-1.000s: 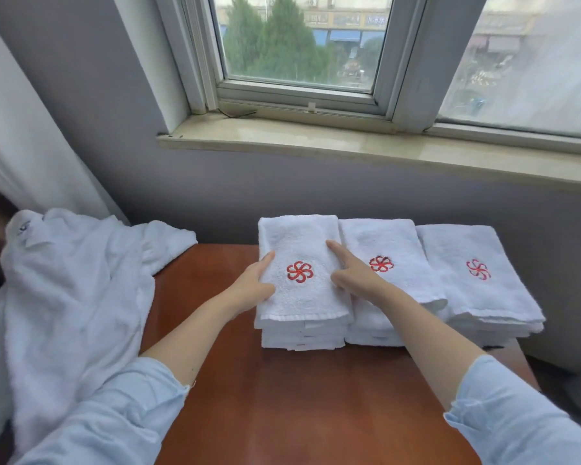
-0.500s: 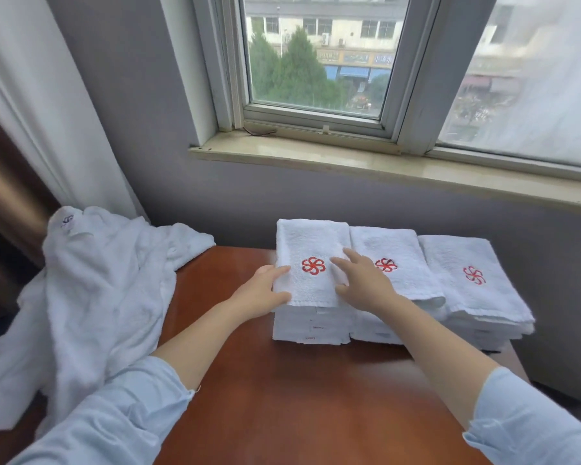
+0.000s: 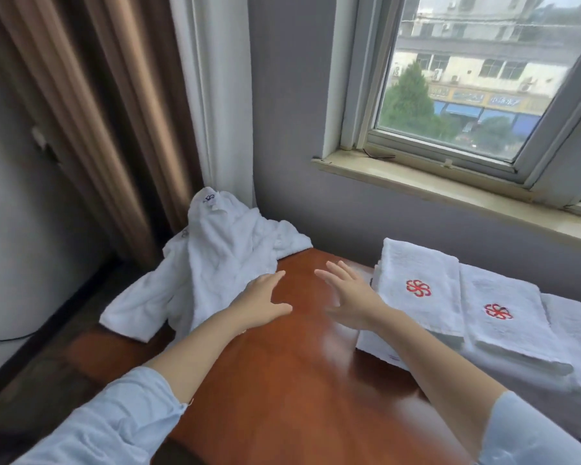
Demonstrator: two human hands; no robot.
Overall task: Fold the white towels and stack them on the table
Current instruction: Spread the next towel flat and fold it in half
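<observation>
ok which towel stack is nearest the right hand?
The leftmost stack, directly beside the right hand. The middle stack and the edge stack lie farther right.

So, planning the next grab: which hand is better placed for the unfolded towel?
Probably left: the left hand is at the edge of the unfolded towel; the right hand is nearer the folded stack.

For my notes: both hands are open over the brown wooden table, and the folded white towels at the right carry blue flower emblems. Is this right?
The colour is wrong: the head view shows red flower emblems on the folded white towels. The left hand and right hand are open over the brown wooden table.
</observation>
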